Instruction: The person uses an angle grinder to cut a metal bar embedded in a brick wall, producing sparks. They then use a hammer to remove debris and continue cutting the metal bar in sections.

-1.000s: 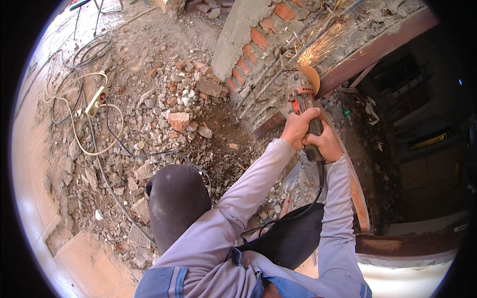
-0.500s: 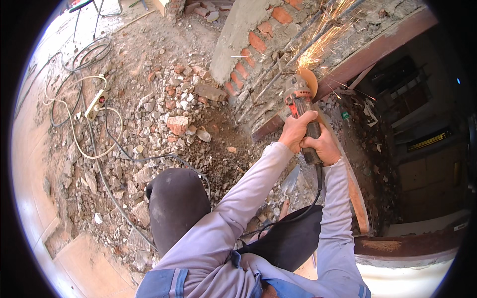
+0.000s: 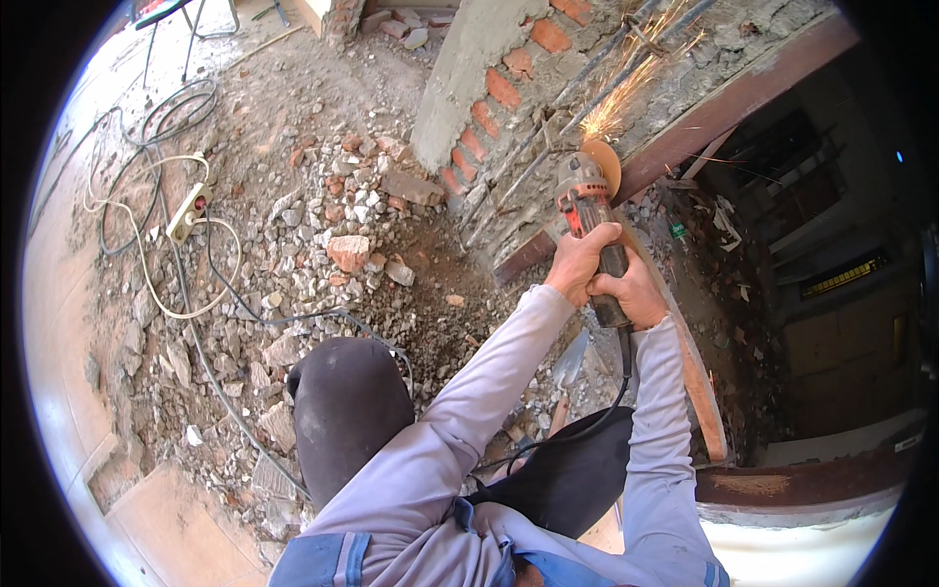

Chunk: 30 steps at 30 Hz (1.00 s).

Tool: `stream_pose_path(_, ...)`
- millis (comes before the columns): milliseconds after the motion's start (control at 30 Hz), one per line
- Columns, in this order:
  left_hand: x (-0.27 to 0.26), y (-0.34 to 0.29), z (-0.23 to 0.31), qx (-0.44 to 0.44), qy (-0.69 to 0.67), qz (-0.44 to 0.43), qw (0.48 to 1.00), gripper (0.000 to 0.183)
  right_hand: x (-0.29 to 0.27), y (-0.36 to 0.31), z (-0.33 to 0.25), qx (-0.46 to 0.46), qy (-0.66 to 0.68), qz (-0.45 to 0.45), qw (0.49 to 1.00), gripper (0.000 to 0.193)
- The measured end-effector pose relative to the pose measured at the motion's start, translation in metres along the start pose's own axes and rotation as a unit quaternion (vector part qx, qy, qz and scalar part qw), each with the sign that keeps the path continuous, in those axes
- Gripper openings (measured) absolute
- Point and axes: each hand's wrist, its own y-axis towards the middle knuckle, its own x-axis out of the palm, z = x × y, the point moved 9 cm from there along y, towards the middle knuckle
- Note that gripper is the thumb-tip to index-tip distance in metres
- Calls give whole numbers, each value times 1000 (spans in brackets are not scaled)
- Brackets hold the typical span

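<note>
We're gripping the grinder (image 3: 590, 209) w/ both hands: L hand (image 3: 577, 266) is wrapping its body, R hand (image 3: 636, 291) is closing round the rear end, the two nearly meeting. The tool's sitting up ahead, just R of center, head pointing away from us, disc (image 3: 603, 163) lying btwn the rods (image 3: 518, 183) and the edge of the red-brown beam (image 3: 743, 103). Sparks (image 3: 611, 103) are spraying up & R along the rods; exact contact pt we're not making out.

Room's running tight on the R: the beam's edge is passing close to the disc, a plank (image 3: 706, 416) is curving right by our R sleeve, and the dark opening's falling away past both. On the L, the wall's (image 3: 460, 98) broken brick edge is slanting toward the head. More space is opening btwn our L forearm and the rubble (image 3: 367, 205).

Cord's (image 3: 627, 364) looping down by our R knee (image 3: 597, 445); a trowel (image 3: 571, 359) is lying btwn it & the L sleeve. Power strip (image 3: 190, 212) is resting well apart, far L, near the tile (image 3: 176, 509) edge.
</note>
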Motion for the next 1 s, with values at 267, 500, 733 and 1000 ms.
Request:
stream_pose_path(267,0,0,0,-7,4,2,1000,31,1,-1,-1,7,4,-2,1000,67)
stream_pose_path(500,0,0,-1,-7,3,-7,1000,31,-1,0,1,10,-12,1,1000,65)
stream_pose_path(733,-3,2,-2,-10,6,9,1000,32,1,-1,-4,6,-26,-3,1000,61)
stream_pose_path(1000,-3,1,-2,-8,5,4,1000,33,6,-5,-13,5,2,-16,1000,61)
